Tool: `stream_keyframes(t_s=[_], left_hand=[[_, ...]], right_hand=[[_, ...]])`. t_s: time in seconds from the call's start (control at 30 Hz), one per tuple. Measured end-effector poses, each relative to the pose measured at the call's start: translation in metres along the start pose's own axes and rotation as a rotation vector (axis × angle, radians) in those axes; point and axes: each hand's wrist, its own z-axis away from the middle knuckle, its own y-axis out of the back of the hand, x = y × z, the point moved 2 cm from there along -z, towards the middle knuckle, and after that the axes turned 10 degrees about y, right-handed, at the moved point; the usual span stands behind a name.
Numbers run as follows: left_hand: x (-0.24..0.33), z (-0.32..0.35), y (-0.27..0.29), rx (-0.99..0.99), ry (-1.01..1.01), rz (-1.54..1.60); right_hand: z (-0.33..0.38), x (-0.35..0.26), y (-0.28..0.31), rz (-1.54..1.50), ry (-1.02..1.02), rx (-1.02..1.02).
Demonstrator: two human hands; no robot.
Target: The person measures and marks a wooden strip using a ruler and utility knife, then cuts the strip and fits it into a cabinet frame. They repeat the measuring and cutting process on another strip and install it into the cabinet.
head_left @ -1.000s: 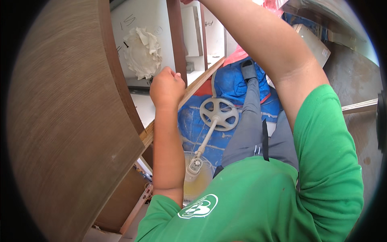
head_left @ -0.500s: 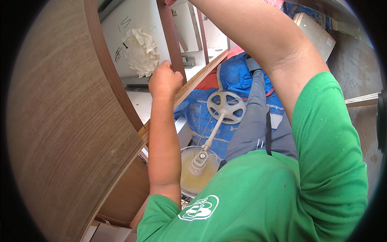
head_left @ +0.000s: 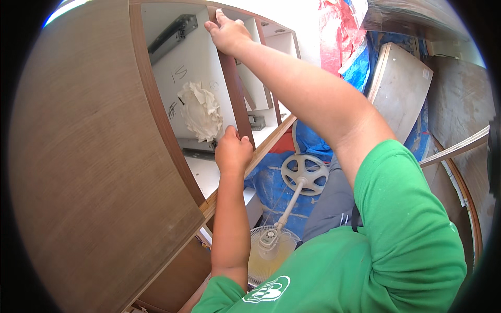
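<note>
A cabinet frame lies open on my left, with white inner panels and a divider (head_left: 231,83) faced in reddish brown along its front edge. Near the divider's lower end, my left hand (head_left: 233,151) has its fingers closed about that edge. Farther up, my right hand (head_left: 228,35) rests over the upper end of the same edge with its fingers apart. Left of the divider, a crumpled cream-coloured wad (head_left: 202,112) sits against a marked white panel (head_left: 177,62). A dark metal drawer slide (head_left: 174,37) is fixed at the top of that compartment, and another slide (head_left: 198,153) lies lower down.
A wide wood-grain panel (head_left: 88,156) fills the left side. A standing fan lies below my arms, its round base (head_left: 305,175) on a blue tarp (head_left: 274,172). Beyond my right arm are a grey box-like panel (head_left: 401,91) and a red-and-white sheet (head_left: 339,36).
The view has shifted, bringing the cabinet's upper end and my right hand into sight. My left hand stays near the divider's lower end.
</note>
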Motion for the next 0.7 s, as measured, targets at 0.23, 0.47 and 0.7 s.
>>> stream_keyframes(t_s=[0.23, 0.47, 0.7], left_hand=[[0.000, 0.000, 0.000, -0.005, -0.010, 0.013], [0.002, -0.001, 0.002, -0.003, -0.014, 0.002], [-0.006, -0.014, -0.002, -0.047, 0.019, -0.027]], right_hand=[[0.002, 0.005, 0.000, -0.065, 0.096, 0.009], [-0.015, 0.015, -0.011, -0.018, 0.169, 0.072], [-0.001, -0.003, 0.012, -0.158, 0.051, -0.070]])
